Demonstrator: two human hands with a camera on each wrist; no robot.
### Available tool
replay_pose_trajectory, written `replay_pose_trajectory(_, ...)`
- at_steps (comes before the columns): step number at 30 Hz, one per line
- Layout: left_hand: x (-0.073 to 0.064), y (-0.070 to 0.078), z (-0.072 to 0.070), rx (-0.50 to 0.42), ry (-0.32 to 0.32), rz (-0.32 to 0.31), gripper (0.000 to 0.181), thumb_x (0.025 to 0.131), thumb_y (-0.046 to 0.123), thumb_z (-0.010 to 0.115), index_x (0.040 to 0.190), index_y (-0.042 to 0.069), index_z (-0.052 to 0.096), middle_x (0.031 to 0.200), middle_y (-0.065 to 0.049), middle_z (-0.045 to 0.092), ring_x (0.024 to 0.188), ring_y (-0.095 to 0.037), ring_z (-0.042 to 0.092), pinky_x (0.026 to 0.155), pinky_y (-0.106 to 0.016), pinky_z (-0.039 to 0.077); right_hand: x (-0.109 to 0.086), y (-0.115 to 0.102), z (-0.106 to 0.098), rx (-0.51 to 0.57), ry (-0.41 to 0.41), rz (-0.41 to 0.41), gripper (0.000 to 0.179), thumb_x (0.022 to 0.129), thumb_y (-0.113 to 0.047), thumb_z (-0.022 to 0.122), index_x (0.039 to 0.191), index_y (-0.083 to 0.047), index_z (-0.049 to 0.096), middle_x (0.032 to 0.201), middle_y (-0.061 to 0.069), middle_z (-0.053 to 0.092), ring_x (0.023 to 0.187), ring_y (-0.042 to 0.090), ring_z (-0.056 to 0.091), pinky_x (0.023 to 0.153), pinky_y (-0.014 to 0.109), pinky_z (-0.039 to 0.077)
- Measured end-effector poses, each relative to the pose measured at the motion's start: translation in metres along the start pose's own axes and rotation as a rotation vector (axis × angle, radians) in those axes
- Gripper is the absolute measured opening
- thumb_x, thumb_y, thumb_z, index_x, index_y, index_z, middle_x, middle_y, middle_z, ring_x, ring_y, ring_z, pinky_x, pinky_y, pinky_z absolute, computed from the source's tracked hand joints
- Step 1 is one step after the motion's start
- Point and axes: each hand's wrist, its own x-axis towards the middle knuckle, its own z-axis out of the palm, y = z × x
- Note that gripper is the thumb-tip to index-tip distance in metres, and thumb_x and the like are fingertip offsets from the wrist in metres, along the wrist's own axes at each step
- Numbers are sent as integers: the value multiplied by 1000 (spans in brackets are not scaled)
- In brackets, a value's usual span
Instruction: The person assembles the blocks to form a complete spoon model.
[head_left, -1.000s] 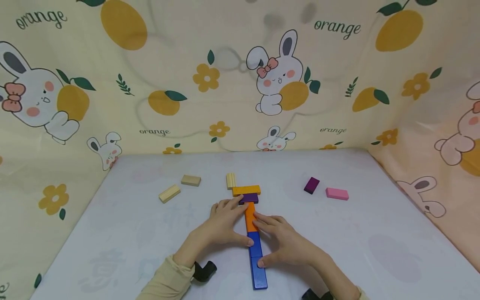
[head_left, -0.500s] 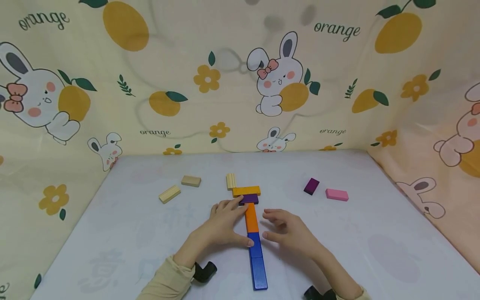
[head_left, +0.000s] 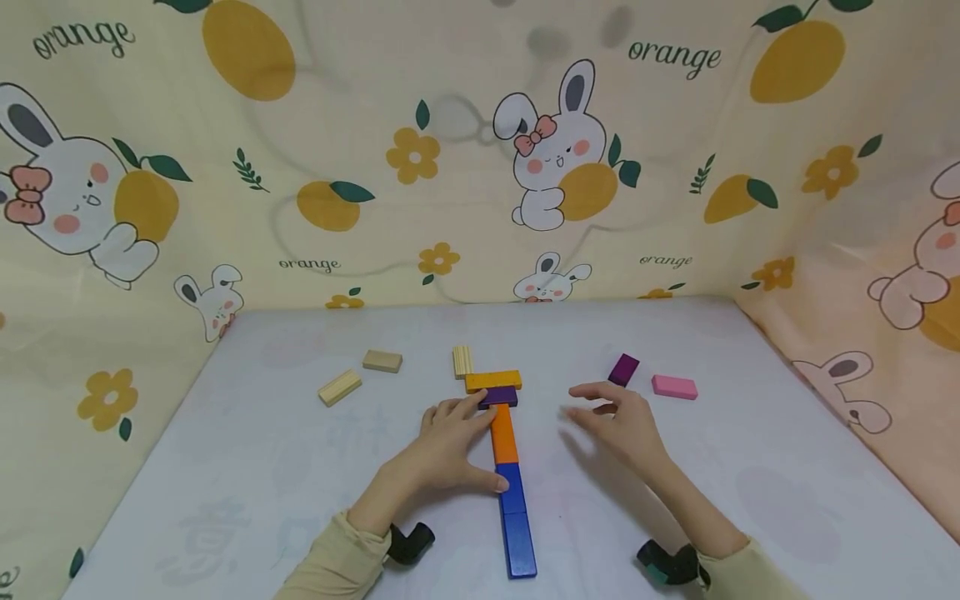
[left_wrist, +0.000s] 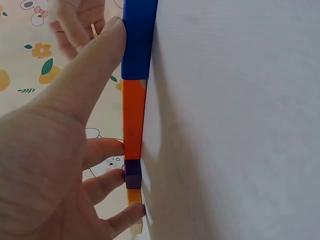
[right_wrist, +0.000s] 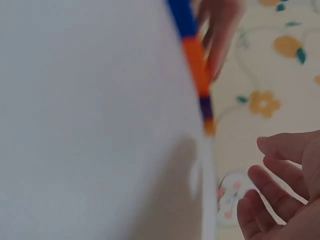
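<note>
A line of wooden blocks runs away from me in the head view: two blue blocks (head_left: pixel 519 546), an orange block (head_left: pixel 504 437), a purple block (head_left: pixel 504 397) lying crosswise and a yellow block (head_left: pixel 492 382) behind it. My left hand (head_left: pixel 442 450) rests along the left side, its thumb touching the farther blue block (left_wrist: pixel 137 40) and its fingertips at the orange block (left_wrist: pixel 133 117) and purple block (left_wrist: pixel 133 175). Nothing is in my right hand (head_left: pixel 626 425), raised right of the line, fingers loosely bent. Close behind it lies a dark purple block (head_left: pixel 623 369), partly covered by the fingers.
A pink block (head_left: pixel 674 387) lies at the right. Two plain wooden blocks, one nearer (head_left: pixel 340 388) and one farther (head_left: pixel 382 361), lie at the left. A ridged plain block (head_left: pixel 461 362) stands behind the yellow one. A printed cloth (head_left: pixel 465 208) rises behind the white table (head_left: pixel 262 467).
My right hand has left the orange and blue blocks and moved right and away from me, toward the dark purple block. The left hand and the line of blocks stay put.
</note>
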Motion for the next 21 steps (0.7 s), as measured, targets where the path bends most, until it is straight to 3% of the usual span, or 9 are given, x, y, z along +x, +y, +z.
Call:
replay_pose_trajectory(9, 1, -1, 1, 23, 1, 2, 104, 70, 74, 72, 152, 18, 41, 162, -5, 18, 141, -39, 19, 110, -63, 12, 22, 39, -40, -116, 45, 142, 45, 86, -28, 78, 122, -3, 67, 121, 21, 60, 94, 31, 64, 78, 37, 49)
replay_pose_trajectory(16, 1, -2, 1, 35, -4, 0, 104, 70, 75, 71, 152, 18, 40, 162, -4, 18, 141, -39, 19, 110, -63, 12, 35, 46, -55, -129, 74, 171, 52, 82, -30, 82, 123, -2, 67, 128, 25, 57, 109, 41, 56, 82, 43, 40)
replay_pose_trajectory(21, 0, -2, 1, 24, -8, -3, 104, 70, 75, 70, 152, 18, 40, 162, -5, 18, 142, -39, 19, 110, -64, 11, 39, 51, -58, -92, 54, 215, 56, 81, -29, 83, 127, -2, 65, 135, 24, 52, 119, 44, 47, 88, 48, 42)
